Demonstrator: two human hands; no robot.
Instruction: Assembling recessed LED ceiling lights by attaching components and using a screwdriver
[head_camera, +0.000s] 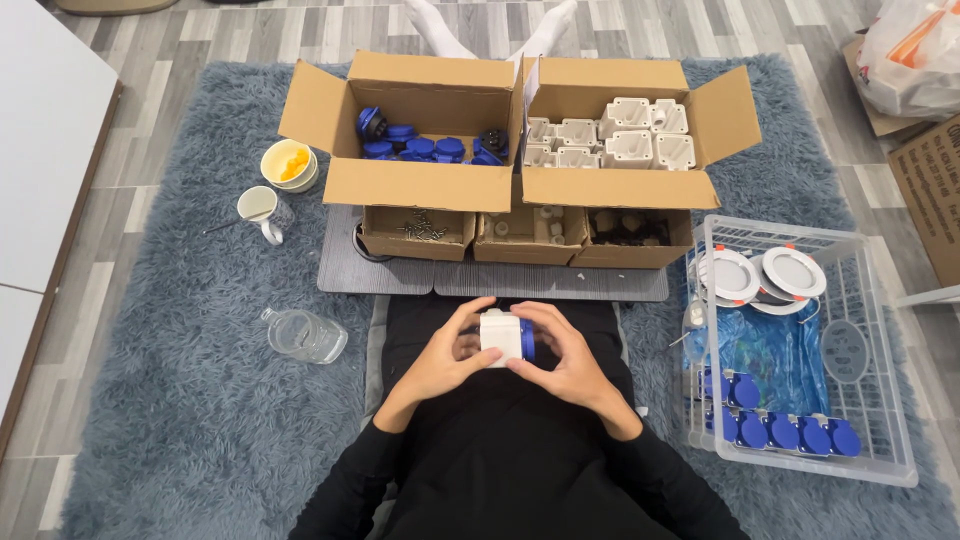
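Socket housing (503, 337): white boxy shell, blue cap on right side; fingers of both hands clasp it.

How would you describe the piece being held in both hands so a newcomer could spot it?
On the grey shaggy rug, below the cardboard boxes, the left hand and right hand meet. Between them sits a white box-shaped housing with a blue part on its right side, the only one out of a container.

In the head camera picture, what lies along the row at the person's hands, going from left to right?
Clear plastic jar → left hand → white and blue part held between both hands → right hand → white wire basket with blue-capped pieces.
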